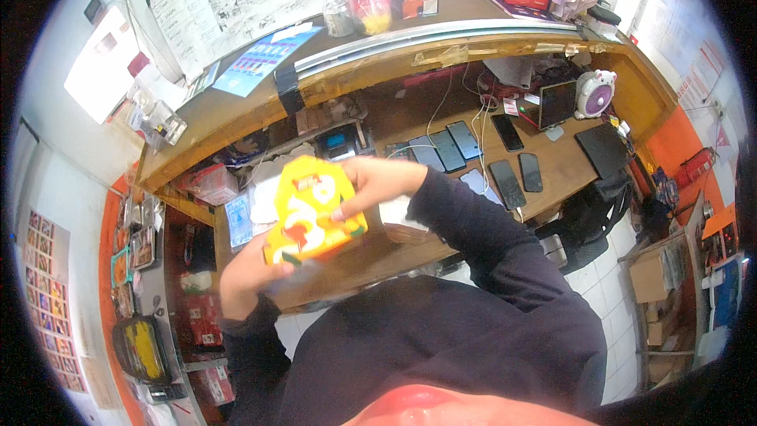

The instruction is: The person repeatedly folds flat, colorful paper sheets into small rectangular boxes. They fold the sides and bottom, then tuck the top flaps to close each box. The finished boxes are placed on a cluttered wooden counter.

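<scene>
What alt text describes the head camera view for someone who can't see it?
The person's left hand and right hand hold a bright yellow printed package above a brown wooden desk where several dark rectangular phones lie.

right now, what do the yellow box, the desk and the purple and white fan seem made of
Yellow box: probably printed card, perhaps glossy, judging by its flat faces and angular edges; blur leaves plastic possible. Desk: seemingly satin wood or laminate, from its brown, softly shining top. Fan: likely smooth moulded plastic, from its rounded casing.
</scene>
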`<state>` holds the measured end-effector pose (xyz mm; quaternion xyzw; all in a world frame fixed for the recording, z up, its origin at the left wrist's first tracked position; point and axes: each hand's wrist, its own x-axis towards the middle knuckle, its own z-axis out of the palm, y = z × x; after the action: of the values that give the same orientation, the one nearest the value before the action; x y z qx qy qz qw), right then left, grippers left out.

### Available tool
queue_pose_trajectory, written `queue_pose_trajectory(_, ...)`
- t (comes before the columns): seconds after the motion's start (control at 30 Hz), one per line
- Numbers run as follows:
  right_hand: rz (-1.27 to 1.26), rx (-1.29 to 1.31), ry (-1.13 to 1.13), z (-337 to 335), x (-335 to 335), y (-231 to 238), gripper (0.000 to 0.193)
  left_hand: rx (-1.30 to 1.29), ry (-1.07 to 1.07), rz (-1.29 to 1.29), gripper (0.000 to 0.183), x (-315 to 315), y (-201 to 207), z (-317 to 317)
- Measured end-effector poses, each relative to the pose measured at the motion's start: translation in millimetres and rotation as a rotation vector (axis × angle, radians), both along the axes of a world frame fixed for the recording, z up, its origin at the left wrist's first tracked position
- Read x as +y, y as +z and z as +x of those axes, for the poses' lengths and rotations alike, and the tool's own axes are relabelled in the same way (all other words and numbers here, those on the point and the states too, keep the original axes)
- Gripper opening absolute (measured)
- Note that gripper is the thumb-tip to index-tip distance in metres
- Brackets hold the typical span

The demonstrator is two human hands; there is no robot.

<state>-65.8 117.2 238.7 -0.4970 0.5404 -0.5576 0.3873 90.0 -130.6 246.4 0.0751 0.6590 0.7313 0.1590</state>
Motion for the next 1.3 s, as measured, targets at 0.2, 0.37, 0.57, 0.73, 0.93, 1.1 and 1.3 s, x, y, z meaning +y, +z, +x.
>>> queue_pose_trajectory(0.2, -0.151, 0.753, -1.008, -8.1, -15.8, -6.1, 0.058, 0.116, 0.333, -0.272, 0.026, -2.2, -22.0, -13.1)
queue_pose_trajectory(0.37, -0.306, 0.978, -0.996, 48.9, -45.6, -37.8, 0.048, 0.250, 0.449, -0.200, 0.022, 21.8, -48.5, -24.2)
queue_pose_trajectory(0.57, -0.346, 0.777, -0.762, 53.0, -46.2, -50.7, 0.035, 0.311, 0.432, -0.348, 0.015, 29.0, -43.5, -19.1)
queue_pose_trajectory(0.73, -0.344, 0.738, -0.757, 50.0, -43.3, -51.7, 0.024, 0.377, 0.552, -0.403, 0.015, 47.0, -48.6, -16.5)
queue_pose_trajectory(0.93, -0.507, 0.713, -0.896, 46.8, -43.0, -61.4, 0.021, 0.110, 0.594, 0.154, 0.034, 32.7, -94.1, -10.6)
queue_pose_trajectory(1.1, -0.364, 0.446, -0.940, 58.2, -80.4, -159.2, 0.020, 0.103, 0.699, 0.258, 0.033, 61.3, -182.5, -28.9)
queue_pose_trajectory(1.3, -0.345, 0.275, -1.143, 61.5, -66.5, -153.3, 0.021, -0.081, 0.639, -0.687, 0.058, 24.0, -273.7, -13.5)
